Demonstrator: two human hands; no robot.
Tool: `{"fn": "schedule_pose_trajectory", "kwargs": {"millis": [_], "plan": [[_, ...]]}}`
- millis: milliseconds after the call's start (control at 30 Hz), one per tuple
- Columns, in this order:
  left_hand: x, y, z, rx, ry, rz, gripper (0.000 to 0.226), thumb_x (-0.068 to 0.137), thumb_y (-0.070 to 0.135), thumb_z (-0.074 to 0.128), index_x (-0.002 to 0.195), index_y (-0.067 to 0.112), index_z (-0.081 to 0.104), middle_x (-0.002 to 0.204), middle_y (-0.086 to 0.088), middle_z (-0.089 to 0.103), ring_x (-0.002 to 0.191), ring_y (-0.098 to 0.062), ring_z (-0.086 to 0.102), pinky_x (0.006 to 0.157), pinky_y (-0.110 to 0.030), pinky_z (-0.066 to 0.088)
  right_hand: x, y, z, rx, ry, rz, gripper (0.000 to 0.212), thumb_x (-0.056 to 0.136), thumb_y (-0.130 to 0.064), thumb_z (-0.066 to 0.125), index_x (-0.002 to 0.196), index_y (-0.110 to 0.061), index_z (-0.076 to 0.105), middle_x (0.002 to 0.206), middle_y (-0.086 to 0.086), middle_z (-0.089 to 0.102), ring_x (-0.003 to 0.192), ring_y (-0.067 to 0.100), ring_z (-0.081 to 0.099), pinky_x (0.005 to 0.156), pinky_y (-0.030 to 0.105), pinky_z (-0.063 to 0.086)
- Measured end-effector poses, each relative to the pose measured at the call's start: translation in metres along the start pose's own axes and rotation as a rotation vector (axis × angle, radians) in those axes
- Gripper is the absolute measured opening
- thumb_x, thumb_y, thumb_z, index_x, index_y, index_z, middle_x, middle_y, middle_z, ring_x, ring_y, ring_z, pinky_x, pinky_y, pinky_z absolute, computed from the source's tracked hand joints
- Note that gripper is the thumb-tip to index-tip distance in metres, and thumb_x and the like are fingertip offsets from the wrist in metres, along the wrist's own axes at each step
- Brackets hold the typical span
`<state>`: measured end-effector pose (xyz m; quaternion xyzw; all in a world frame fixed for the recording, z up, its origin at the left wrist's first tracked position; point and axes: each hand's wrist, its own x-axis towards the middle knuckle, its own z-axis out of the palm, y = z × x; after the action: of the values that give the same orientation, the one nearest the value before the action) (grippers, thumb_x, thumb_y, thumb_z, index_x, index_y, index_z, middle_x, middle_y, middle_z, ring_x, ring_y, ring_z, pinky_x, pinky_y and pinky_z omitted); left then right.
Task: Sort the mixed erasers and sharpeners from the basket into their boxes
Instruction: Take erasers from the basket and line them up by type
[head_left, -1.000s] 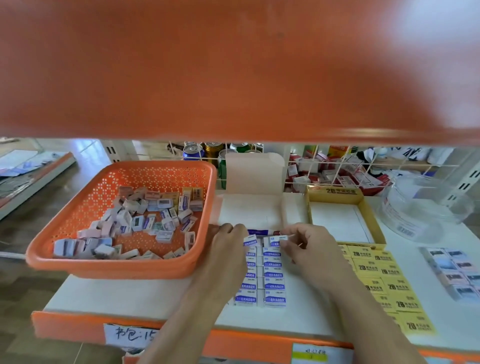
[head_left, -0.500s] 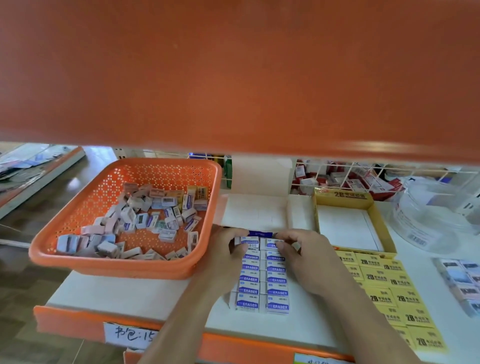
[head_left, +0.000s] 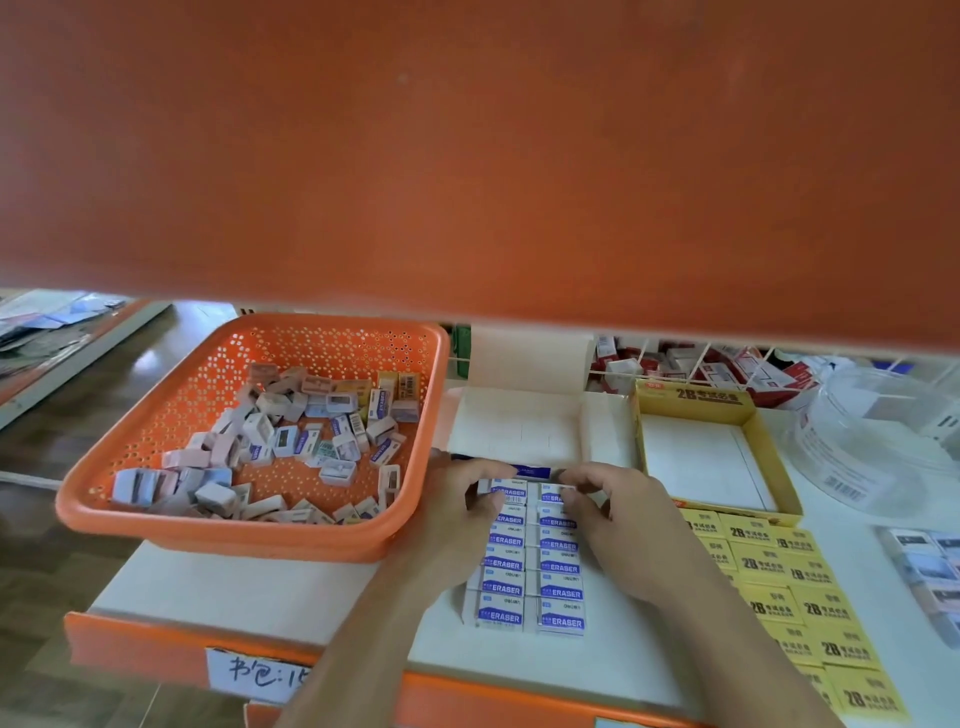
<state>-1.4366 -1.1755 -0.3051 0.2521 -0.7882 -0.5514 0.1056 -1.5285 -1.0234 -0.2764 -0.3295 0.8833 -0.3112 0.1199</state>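
Observation:
An orange basket (head_left: 130, 499) at the left holds several mixed erasers and sharpeners (head_left: 291, 441). Two columns of white-and-blue erasers (head_left: 530, 577) lie on the white shelf (head_left: 249, 597) in front of an open white box (head_left: 519, 426). My left hand (head_left: 457, 514) and my right hand (head_left: 608, 509) sit at the far end of the two columns, fingers curled onto the top erasers on either side. A yellow 2B box (head_left: 696, 400) stands open to the right, with rows of yellow 2B erasers (head_left: 795, 592) laid out in front of it.
An orange shelf board (head_left: 467, 156) overhangs the upper view. A clear plastic tub (head_left: 883, 441) lies at the far right, with small blue-grey packs (head_left: 930, 566) before it. Red-and-white packs sit behind a white wire rack (head_left: 701, 369). The shelf's orange front edge (head_left: 156, 644) carries a handwritten label.
Both hands have closed in on the far end of the eraser columns and stay there. The camera has tilted down, so the overhanging board hides more of the back.

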Motion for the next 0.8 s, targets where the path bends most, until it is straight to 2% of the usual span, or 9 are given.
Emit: {"fn": "schedule_pose_trajectory", "kwargs": {"millis": [133,367,567,733,800], "plan": [[-0.0009,-0.0006,-0.0016,-0.019,-0.041,-0.008,0.031,0.095,0.013,0.057,0.096,0.044,0.060,0.109,0.001,0.066,0.095,-0.012,0.068,0.070,-0.028,0.060,0.0010,0.0022,0.0028,0.001,0.004,-0.003,0.024,0.098,-0.032,0.047,0.117,-0.027,0.062,0.109,-0.012,0.065,0.074,-0.003,0.052,0.066,0.015,0.039],[-0.0012,-0.0035,-0.0024,0.010,-0.036,-0.002,0.022,0.096,0.022,0.055,0.101,0.042,0.063,0.112,0.001,0.063,0.097,-0.013,0.067,0.074,-0.030,0.060,0.0038,0.0051,0.0049,-0.004,-0.025,0.000,0.024,0.099,-0.031,0.047,0.118,-0.027,0.060,0.106,-0.014,0.063,0.073,-0.006,0.051,0.060,0.005,0.036],[-0.0004,0.0004,-0.0011,0.026,-0.006,0.009,0.020,0.098,0.019,0.051,0.109,0.028,0.065,0.102,0.004,0.068,0.091,-0.007,0.068,0.071,-0.023,0.058,0.0028,0.0044,0.0047,-0.022,-0.028,-0.015,0.025,0.098,-0.033,0.047,0.119,-0.027,0.060,0.102,-0.016,0.061,0.073,-0.008,0.051,0.059,0.006,0.036],[-0.0033,0.0028,0.0001,0.056,-0.007,0.013,0.020,0.098,0.022,0.051,0.115,0.026,0.061,0.106,0.002,0.065,0.092,-0.009,0.067,0.076,-0.032,0.060,-0.0001,0.0004,0.0020,-0.028,-0.017,-0.031,0.022,0.098,-0.032,0.048,0.114,-0.027,0.062,0.098,-0.016,0.063,0.072,-0.004,0.053,0.064,0.014,0.040],[-0.0078,0.0056,0.0025,0.193,0.049,0.076,0.021,0.096,0.028,0.053,0.117,0.028,0.057,0.110,0.005,0.058,0.090,-0.006,0.063,0.079,-0.027,0.057,-0.0020,-0.0015,-0.0012,-0.023,0.011,-0.049,0.017,0.097,-0.030,0.049,0.106,-0.029,0.064,0.096,-0.016,0.064,0.071,-0.003,0.053,0.065,0.013,0.040]]}}
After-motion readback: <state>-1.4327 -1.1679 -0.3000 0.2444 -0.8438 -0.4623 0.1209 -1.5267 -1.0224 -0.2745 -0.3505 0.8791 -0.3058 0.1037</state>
